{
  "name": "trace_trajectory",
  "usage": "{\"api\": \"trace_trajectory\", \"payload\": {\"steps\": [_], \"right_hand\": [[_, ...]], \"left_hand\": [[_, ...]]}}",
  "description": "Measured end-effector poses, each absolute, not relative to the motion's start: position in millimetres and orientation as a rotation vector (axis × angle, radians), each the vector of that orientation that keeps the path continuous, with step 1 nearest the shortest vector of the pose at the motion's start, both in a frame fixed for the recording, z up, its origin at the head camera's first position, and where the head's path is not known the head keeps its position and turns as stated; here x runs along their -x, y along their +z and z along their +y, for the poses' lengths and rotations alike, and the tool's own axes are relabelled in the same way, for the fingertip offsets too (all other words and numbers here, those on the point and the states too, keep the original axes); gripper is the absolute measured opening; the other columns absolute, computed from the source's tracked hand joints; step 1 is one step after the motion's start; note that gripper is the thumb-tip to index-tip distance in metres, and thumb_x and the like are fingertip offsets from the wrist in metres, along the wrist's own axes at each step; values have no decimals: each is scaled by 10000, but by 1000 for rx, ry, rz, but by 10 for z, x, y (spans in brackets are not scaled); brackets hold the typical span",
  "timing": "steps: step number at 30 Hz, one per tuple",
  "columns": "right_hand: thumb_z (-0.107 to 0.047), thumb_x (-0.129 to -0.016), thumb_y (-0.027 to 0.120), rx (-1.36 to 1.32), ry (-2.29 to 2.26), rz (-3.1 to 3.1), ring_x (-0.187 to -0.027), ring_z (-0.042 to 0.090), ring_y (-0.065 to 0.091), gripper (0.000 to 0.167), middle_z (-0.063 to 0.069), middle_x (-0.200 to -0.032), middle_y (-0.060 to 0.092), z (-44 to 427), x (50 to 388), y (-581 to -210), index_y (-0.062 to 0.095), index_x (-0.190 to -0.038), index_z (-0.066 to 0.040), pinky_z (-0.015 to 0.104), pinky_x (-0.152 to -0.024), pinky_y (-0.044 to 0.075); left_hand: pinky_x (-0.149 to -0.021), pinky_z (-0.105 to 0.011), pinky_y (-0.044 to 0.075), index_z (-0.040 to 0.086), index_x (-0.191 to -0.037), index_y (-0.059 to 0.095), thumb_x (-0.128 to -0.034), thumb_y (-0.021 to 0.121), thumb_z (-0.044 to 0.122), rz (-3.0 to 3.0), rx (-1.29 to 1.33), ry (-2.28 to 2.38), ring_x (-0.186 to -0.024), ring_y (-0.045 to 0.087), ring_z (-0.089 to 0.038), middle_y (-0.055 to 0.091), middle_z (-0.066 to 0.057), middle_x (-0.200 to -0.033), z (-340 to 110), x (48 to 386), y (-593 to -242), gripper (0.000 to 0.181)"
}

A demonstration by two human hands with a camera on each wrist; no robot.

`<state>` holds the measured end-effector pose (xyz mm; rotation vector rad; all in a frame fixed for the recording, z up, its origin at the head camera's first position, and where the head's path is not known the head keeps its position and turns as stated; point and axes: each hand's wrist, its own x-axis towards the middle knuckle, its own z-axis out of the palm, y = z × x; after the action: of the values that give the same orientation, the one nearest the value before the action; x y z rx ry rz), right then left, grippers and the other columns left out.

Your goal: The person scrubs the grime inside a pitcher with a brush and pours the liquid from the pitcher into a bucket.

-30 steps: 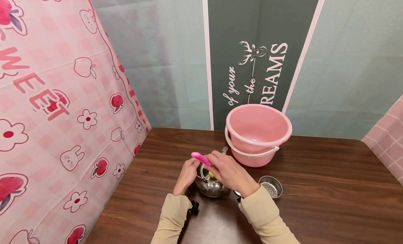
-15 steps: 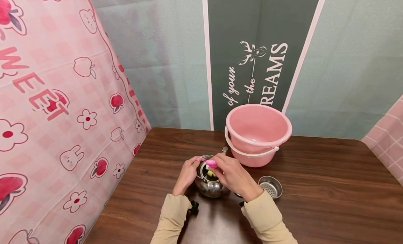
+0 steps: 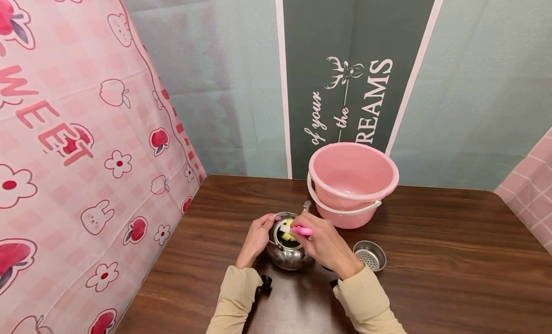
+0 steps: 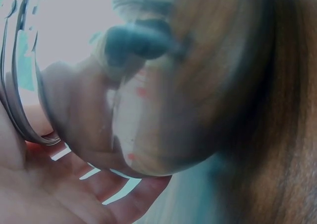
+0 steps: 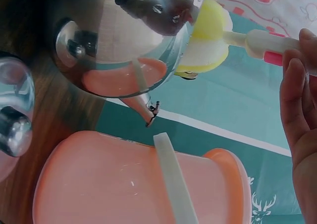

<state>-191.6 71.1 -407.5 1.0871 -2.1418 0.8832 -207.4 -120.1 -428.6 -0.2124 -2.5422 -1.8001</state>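
My 2 tan sleeves (image 3: pixel 364 295) came in at the near side of the brown table (image 3: pixel 448 243). The fingers of my right hand (image 3: pixel 321 240) pinched the pink-and-white handle of the sponge brush (image 3: pixel 303 231), and its yellow-and-white head (image 5: pixel 213 35) sat at the mouth of the shiny metal pot (image 3: pixel 290 260); how deep it reached I couldn't tell. My left hand (image 3: pixel 255 240) gripped the pot's side, thumb up by the rim and fingers curved round the body. The pot stood upright on the table, its spout (image 3: pixel 306 206) pointing away from me. Right of it lay a perforated metal strainer (image 3: pixel 370 260). Farther back stood a pink bucket (image 3: pixel 345 219) with its white handle lowered, and behind the table hung a green cloth (image 3: pixel 358 27) with a deer's head.
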Motion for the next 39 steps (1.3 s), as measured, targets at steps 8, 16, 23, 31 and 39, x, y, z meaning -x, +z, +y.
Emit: {"api": "trace_trajectory", "payload": {"steps": [8, 16, 23, 31, 39], "right_hand": [[-70, -816, 740, -1062, 964, -2131, -776, 58, 620, 137, -54, -854, 654, 750, 1920, -4122, 669, -922, -119, 163, -727, 495], [-4, -749, 782, -1010, 1066, -2083, -805, 131, 669, 167, 12, -869, 697, 756, 1950, -4196, 718, -896, -51, 150, -762, 514], [66, -725, 773, -973, 1216, -2003, -826, 178, 678, 193, 57, -861, 715, 761, 2007, -4262, 734, -877, -47, 118, -805, 503], [17, -754, 771, -870, 1318, -1999, -842, 161, 694, 172, 55, -887, 737, 786, 2054, -4334, 738, -879, -96, 133, -798, 500], [97, -725, 752, -730, 1342, -2031, -737, 133, 665, 180, 126, -840, 729, 725, 1883, -4106, 711, -864, -10, 118, -717, 478]], "left_hand": [[-1031, -442, 416, -85, -1104, 658, -1019, 391, 85, -2547, 236, -1792, -1200, 556, -357, 670, -238, -1136, -1207, 2085, -4292, 328], [-1046, -468, 402, -83, -1106, 657, -1018, 390, 83, -2548, 238, -1793, -1209, 552, -363, 663, -247, -1151, -1208, 2078, -4290, 326], [-1036, -454, 408, -88, -1106, 650, -1018, 387, 73, -2545, 252, -1782, -1199, 558, -371, 662, -249, -1146, -1210, 2080, -4290, 321], [-1052, -480, 397, -94, -1119, 639, -1021, 378, 68, -2550, 276, -1774, -1210, 551, -378, 658, -256, -1151, -1207, 2066, -4280, 322], [-1037, -433, 417, 12, -1104, 674, -1033, 377, 148, -2528, 258, -1728, -1185, 578, -305, 693, -150, -1124, -1231, 2278, -4694, 334]]}}
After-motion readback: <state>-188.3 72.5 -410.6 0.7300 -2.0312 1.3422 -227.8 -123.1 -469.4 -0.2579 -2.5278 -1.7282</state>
